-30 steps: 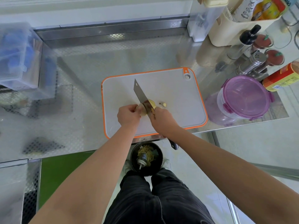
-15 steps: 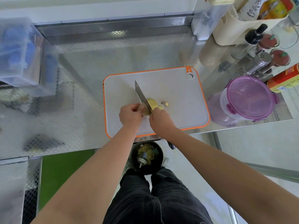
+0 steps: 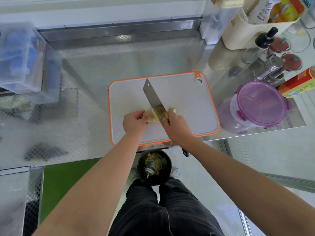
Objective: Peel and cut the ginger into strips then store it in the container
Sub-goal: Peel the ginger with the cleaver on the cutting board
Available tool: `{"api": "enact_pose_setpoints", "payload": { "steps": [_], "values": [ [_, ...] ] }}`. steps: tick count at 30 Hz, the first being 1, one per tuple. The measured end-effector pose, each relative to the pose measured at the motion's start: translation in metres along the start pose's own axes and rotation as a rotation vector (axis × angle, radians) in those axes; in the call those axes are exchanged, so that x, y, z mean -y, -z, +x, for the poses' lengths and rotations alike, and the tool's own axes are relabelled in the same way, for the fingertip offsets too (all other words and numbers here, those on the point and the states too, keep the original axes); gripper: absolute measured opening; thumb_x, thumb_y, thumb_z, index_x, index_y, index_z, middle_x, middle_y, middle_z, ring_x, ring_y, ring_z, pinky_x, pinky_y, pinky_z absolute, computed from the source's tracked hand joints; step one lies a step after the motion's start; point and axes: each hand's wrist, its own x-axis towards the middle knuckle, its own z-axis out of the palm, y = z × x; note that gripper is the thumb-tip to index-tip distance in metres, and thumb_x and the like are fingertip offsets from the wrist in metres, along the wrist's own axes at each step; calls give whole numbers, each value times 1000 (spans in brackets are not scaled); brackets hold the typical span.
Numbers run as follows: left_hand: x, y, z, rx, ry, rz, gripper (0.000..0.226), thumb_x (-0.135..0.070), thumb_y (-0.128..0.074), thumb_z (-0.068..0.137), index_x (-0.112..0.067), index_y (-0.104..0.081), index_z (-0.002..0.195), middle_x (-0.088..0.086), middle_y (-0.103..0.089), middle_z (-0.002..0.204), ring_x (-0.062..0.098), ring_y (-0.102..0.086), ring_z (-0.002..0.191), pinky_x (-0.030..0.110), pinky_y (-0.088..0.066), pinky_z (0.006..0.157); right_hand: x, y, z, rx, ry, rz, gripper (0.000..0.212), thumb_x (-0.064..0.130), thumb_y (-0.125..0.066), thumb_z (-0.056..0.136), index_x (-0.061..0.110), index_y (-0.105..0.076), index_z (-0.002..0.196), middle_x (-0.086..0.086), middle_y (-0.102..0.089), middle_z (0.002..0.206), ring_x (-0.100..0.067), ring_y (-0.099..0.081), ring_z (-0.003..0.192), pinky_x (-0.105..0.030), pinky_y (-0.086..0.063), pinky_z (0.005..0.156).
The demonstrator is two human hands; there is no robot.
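Steel, dimpled and shiny, makes up the table (image 3: 81, 116), with a clear plastic storage box (image 3: 18, 58) at its far left. Toward the middle lies the grey plastic cutting board with an orange rim (image 3: 190, 103), and on its near half the work is under way. The left hand (image 3: 134, 122) has its fingers curled and pinches the pale yellow knob of ginger (image 3: 152, 115) from the left, pressing it to the board. The broad steel cleaver blade (image 3: 152, 96) is angled across the ginger's right end, tip pointing away from the person, and the right hand (image 3: 177, 125) is wrapped round the handle just behind the blade. A small cut-off bit of ginger (image 3: 174, 110) lies on the board just beside that hand. The round clear container with a purple clip-on lid (image 3: 259, 103) stands off the board's right edge with its lid on. The ginger is likely light, firm and fibrous, damp and a little slippery where it has been cut, and its lumpy shape could let it roll; it seems best held from above, on the side away from the blade, with fingertips tucked back.
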Motion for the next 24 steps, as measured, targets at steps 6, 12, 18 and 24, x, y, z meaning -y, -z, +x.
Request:
{"api": "enact_pose_setpoints", "payload": {
  "steps": [6, 12, 18, 24],
  "values": [
    [-2, -2, 0, -29, 25, -29, 12, -11, -76, 78, -22, -73, 75, 2, -71, 73, 20, -70, 71, 45, -59, 80, 9, 9, -12, 2, 65, -44, 22, 25, -37, 100, 10, -37, 84, -2, -38, 61, -25, -41, 57, -31, -33, 51],
    [-4, -5, -1, -31, 22, -12, 18, -13, -77, 78, -26, -71, 66, -11, -68, 56, 21, -70, 72, 46, -58, 80, 9, 8, -15, 26, 51, -55, 20, 24, -35, 100, 10, -37, 86, -2, -40, 64, -25, -43, 60, -29, -29, 49],
    [-6, -4, -3, -37, -4, 36, 6, -17, -78, 74, -23, -76, 74, 3, -72, 71, 26, -71, 76, 46, -58, 80, 13, 1, -12, 17, 1, -93, 16, 20, -37, 99, 8, -39, 88, -10, -48, 77, -26, -47, 66, -28, -30, 50],
    [-4, -6, -2, -45, -10, 55, 16, -20, -76, 70, -33, -73, 61, 1, -71, 69, 30, -70, 80, 49, -57, 80, 18, -4, -2, 30, -46, -105, 21, 16, -40, 98, 1, -48, 109, -19, -59, 102, -34, -58, 92, -31, -36, 65]
  ]
}}
